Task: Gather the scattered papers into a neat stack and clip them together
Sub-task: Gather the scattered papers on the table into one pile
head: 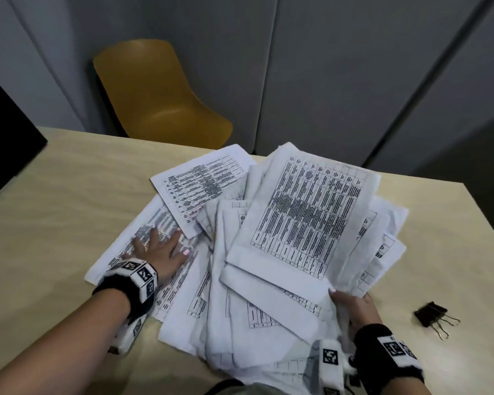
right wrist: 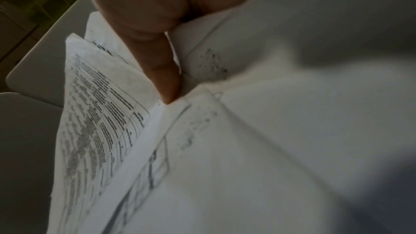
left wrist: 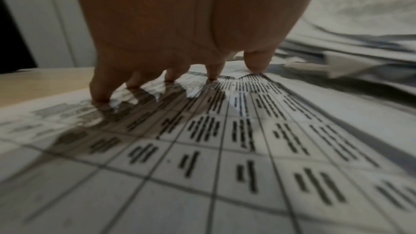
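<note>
— What are the hands doing on your feed?

— I'm seeing the left hand (head: 157, 250) lying flat, fingers spread and straight, pressing down on a printed sheet (head: 143, 246) at the left edge of the papers (head: 268, 252). On the left wrist camera its fingertips (left wrist: 212, 74) are touching the table grid printed on that sheet.

— And the right?

— The right hand (head: 354, 307) is gripping the near right corner of a loose bundle, thumb on top, fingers curling underneath. The bundle is tilting up off the table (head: 54, 195) at the far end. On the right wrist camera, one finger (right wrist: 164, 77) is pressing between sheets; the rest is blurring out.

— Where's the pile sitting?

— The papers are fanning out unevenly across the middle of the table, overlapping at different angles, not squared up.

— The clip?

— The black binder clip (head: 434, 316) is lying on the table just right of my right hand, apart from the papers, untouched.

— Anything behind?

— A yellow chair (head: 154, 89) is standing at the far side of the table.
</note>
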A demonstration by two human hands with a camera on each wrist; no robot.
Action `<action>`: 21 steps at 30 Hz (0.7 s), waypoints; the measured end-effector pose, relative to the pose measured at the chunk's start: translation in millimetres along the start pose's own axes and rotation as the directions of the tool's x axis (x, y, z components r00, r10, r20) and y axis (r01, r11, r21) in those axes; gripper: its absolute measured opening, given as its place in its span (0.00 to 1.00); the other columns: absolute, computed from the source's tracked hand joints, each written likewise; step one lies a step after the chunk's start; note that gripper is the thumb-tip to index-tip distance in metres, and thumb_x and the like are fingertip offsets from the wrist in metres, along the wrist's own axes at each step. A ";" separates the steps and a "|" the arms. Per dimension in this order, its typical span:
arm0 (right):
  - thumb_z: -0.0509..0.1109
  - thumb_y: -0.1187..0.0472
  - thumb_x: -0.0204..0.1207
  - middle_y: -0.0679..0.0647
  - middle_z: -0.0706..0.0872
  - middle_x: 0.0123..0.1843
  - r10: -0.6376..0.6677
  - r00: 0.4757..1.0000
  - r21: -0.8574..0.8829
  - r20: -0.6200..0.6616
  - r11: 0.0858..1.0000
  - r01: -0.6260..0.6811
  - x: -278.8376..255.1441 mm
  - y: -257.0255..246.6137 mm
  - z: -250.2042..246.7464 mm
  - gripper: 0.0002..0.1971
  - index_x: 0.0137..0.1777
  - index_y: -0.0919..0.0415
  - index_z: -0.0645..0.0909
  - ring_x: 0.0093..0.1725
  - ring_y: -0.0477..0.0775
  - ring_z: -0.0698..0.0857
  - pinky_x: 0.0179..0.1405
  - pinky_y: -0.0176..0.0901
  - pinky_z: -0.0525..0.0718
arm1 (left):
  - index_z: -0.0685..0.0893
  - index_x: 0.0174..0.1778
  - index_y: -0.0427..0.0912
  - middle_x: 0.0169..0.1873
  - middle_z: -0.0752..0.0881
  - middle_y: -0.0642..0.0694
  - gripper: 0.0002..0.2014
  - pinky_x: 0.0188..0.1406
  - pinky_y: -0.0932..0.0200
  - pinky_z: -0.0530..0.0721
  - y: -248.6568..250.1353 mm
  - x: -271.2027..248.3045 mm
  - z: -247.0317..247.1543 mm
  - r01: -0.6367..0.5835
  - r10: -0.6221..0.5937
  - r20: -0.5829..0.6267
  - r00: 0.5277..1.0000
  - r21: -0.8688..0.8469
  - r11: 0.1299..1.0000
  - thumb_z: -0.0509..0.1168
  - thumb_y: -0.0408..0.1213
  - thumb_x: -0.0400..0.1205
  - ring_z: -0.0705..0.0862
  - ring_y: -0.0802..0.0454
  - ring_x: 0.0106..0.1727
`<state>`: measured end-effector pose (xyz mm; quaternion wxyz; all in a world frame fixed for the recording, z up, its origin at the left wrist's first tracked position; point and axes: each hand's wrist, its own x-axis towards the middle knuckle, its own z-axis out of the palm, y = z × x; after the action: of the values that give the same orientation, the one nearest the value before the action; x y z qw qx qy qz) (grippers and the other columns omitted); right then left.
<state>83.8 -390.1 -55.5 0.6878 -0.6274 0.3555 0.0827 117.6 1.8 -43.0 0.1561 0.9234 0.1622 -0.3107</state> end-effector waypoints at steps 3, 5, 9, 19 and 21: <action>0.67 0.79 0.71 0.62 0.87 0.28 -0.014 1.000 0.038 -0.009 0.999 0.015 -1.4 -10.6 4.1 0.06 0.44 0.72 0.76 0.26 0.58 0.84 0.27 0.43 0.81 | 0.42 0.77 0.71 0.81 0.32 0.51 0.30 0.76 0.28 0.41 -0.6 -20.2 10.7 -0.090 0.088 0.032 0.996 0.070 0.993 0.46 0.65 0.80 0.32 0.33 0.81; 0.67 0.79 0.70 0.59 0.87 0.26 -0.010 1.000 0.042 -0.015 0.999 0.011 5.4 -9.2 6.3 0.07 0.44 0.72 0.76 0.29 0.57 0.86 0.31 0.44 0.83 | 0.52 0.78 0.69 0.83 0.41 0.50 0.28 0.78 0.33 0.46 -2.2 -28.8 15.4 -0.128 0.132 -0.041 0.990 0.078 0.989 0.49 0.62 0.81 0.40 0.35 0.82; 0.73 0.74 0.65 0.67 0.91 0.38 0.020 0.999 0.054 -0.044 0.998 -0.018 14.8 4.2 8.4 0.25 0.62 0.76 0.73 0.47 0.67 0.88 0.44 0.55 0.84 | 0.66 0.76 0.51 0.80 0.62 0.43 0.29 0.77 0.44 0.60 6.3 -20.7 1.7 -0.207 0.191 -0.379 0.905 0.000 0.978 0.55 0.55 0.79 0.58 0.41 0.79; 0.72 0.75 0.66 0.66 0.91 0.41 0.045 0.998 0.059 -0.044 0.997 -0.042 8.3 4.0 -5.8 0.24 0.63 0.76 0.74 0.32 0.60 0.91 0.31 0.45 0.86 | 0.49 0.81 0.54 0.83 0.46 0.53 0.33 0.80 0.37 0.47 35.6 3.7 -4.7 -0.170 0.195 -0.101 0.976 0.210 0.963 0.41 0.64 0.81 0.41 0.41 0.83; 0.70 0.77 0.67 0.62 0.91 0.34 0.037 0.999 0.055 -0.034 0.998 -0.036 10.0 3.1 -5.4 0.20 0.60 0.75 0.75 0.30 0.59 0.90 0.29 0.47 0.87 | 0.55 0.80 0.53 0.82 0.53 0.53 0.32 0.79 0.37 0.48 34.2 -11.6 0.1 -0.238 0.288 -0.103 0.952 0.340 0.910 0.41 0.64 0.81 0.45 0.41 0.83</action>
<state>87.3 -397.8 -63.7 0.6967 -0.6032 0.3810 0.0746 122.3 -31.3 -29.4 0.0302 0.9707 -0.0058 -0.2384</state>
